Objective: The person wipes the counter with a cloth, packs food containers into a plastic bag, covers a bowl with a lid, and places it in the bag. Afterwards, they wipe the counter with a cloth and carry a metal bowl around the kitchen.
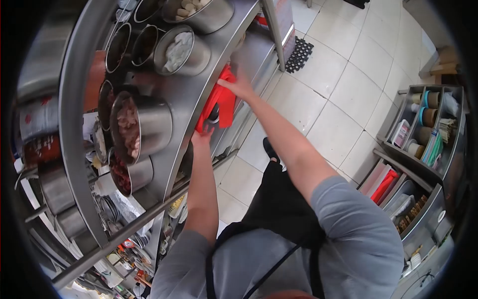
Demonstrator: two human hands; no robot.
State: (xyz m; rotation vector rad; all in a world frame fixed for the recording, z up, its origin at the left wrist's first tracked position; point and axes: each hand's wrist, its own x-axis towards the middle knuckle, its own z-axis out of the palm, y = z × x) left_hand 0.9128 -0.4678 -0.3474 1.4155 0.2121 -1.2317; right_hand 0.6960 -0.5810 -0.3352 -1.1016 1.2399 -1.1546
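Note:
A bright red plastic bag [226,107] hangs between my two hands, at the edge of the steel shelf. My right hand [240,88] grips its upper part, the thumb lying across the red plastic; the far fingers are smeared by motion. Lower down, my left hand [203,134] holds the bag's near edge, its fingertips partly curled against it. Between the folds shows a dark, rounded thing with a pale rim [213,113], whose kind I cannot make out.
Steel pots with raw meat [154,122] and white food [196,52] line the steel shelf [186,92] at left. A lower steel counter [255,47] runs beneath. At right stand divided bins [432,130] of tubs and packages. A black perforated mat [299,55] lies on the tiled floor [326,74].

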